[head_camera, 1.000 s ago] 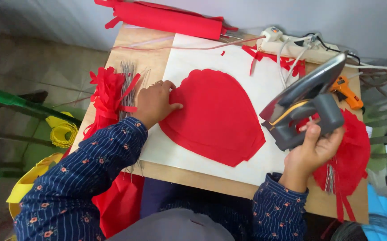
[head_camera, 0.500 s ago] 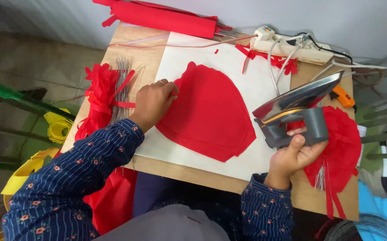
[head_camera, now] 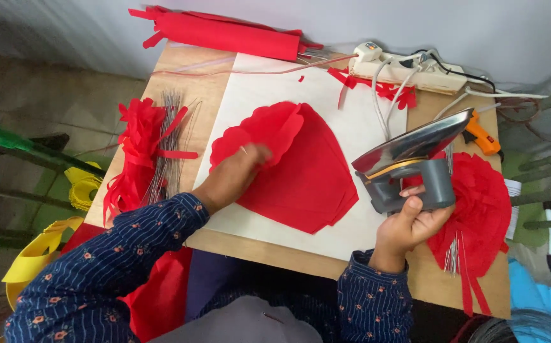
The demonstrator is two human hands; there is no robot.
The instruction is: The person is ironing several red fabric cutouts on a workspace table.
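Observation:
My left hand [head_camera: 234, 174] rests on the left edge of a stack of red scalloped fabric pieces [head_camera: 301, 168] and lifts the top piece, which folds over toward the right. The stack lies on a white board [head_camera: 256, 95] on a wooden table [head_camera: 193, 63]. My right hand [head_camera: 412, 222] grips the handle of a grey clothes iron [head_camera: 415, 159], held tilted in the air just right of the stack, its shiny soleplate facing up and left.
A bundle of thin metal wires [head_camera: 167, 146] and red fabric scraps [head_camera: 139, 149] lie at the table's left. Red fabric flowers [head_camera: 478, 209] sit at the right. A rolled red cloth [head_camera: 225, 35], a power strip [head_camera: 409, 70] and an orange glue gun [head_camera: 482, 136] line the back.
My left hand has slid right and lifted the top red piece, which now folds over. The iron stays raised in my right hand.

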